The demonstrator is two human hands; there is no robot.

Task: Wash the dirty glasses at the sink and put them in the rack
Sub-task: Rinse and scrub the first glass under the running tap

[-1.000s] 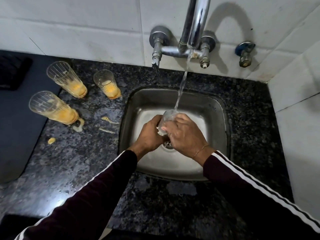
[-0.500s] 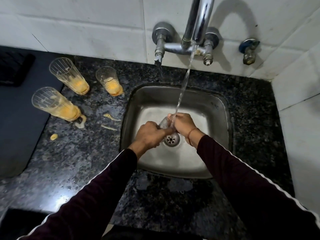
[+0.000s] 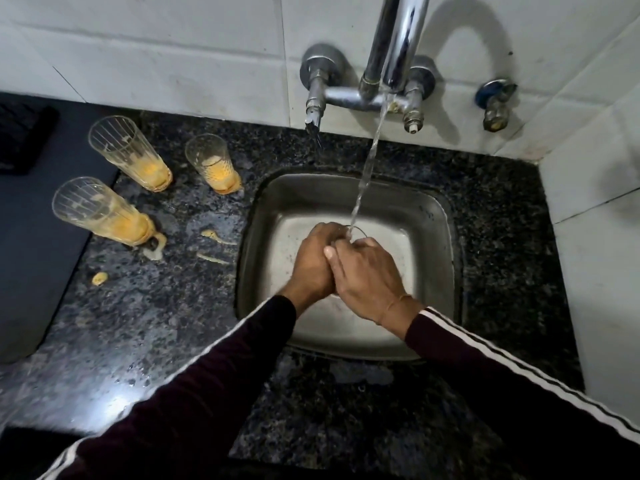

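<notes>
Over the middle of the sink (image 3: pixel 436 216), both hands are pressed together round a glass (image 3: pixel 356 232) held under the running stream from the tap (image 3: pixel 398 46). Only a sliver of the glass rim shows at the far side of the hands, where the water lands. The left hand (image 3: pixel 311 261) is curled round the glass from the left; the right hand (image 3: pixel 367 275) wraps it from the right, fingers overlapping the left. Both grips are clenched on the glass.

Step in hand, by judgement: rinsing the first glass. Three dirty glasses (image 3: pixel 128 150) (image 3: pixel 214 164) (image 3: pixel 100 213) with yellow residue stand on the dark stone surface (image 3: pixel 138 323) to the left of the sink, well apart from the hands, with yellow spills (image 3: pixel 214 235) beside them. The task looks early.

The next move calls for a firm hold on wet glass while carrying it to the rack; no rack can be identified with certainty in view.

No brand, label or legible writing is visible.
</notes>
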